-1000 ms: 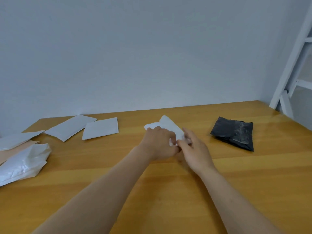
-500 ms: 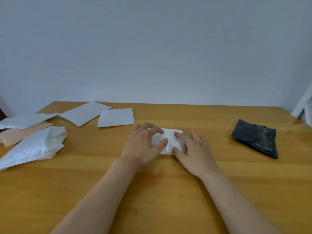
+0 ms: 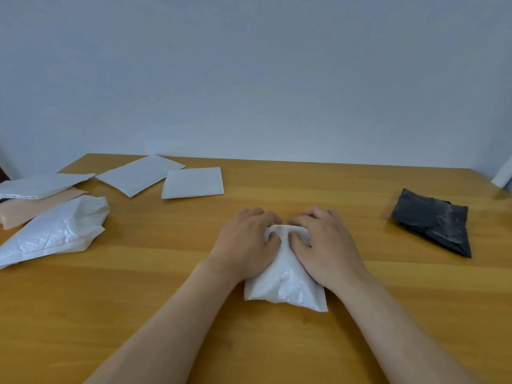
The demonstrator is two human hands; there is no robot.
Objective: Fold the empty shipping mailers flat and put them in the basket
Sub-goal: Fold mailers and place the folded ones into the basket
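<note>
Table (image 3: 110, 314) bears mailer (image 3: 285, 284); grey wall (image 3: 249, 79) behind

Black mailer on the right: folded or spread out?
Folded. The black mailer lies on the table as a small, thick, layered bundle with visible creases.

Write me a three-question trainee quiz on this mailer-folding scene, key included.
1. True or false: the black mailer lies on the table to the right of the right hand.
2. What does the left hand grip together with the right hand? A. the white mailer B. a roll of tape C. a pair of scissors
3. Is the basket anywhere in view? Answer in one word.
Key: 1 true; 2 A; 3 no.
</note>
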